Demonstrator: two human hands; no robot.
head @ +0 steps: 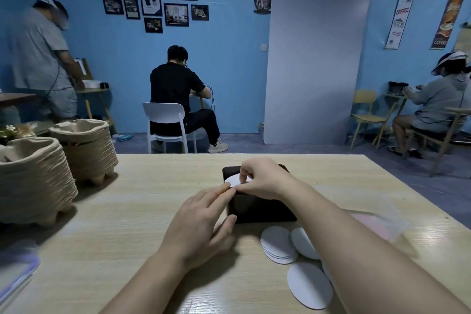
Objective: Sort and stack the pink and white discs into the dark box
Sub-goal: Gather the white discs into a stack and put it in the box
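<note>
Head view, looking down at the pale wooden tabletop (142, 211), and both hands are over the dark rectangular box (260, 208) in the middle. The right hand (262, 181) has thumb and fingers pinched together on the far edge of a round white card disc (233, 180), which sits tipped at the box's near-left rim, partly over the opening. The left hand (201, 222) lies just left of the box, its fingers apart and clamped on nothing, the fingertips touching the disc's near edge.

The step in hand looks like seating this disc. To do it well, level it first, let the left fingertips guide the edge clear of the rim, then release only once it lies flat inside, so the stack stays square.

Near the box, on the right, loose white discs (279, 245) wait, some overlapping in a small pile, one lying nearer by itself. A clear plastic container (382, 219) at the right holds something pinkish; whether those are pink discs, I cannot tell through the blur. The right forearm lies across these discs and could sweep them. Stacked brown pulp trays (38, 181) stand at the far left, well apart from the work. Other people sit at tables beyond, out of the way.
</note>
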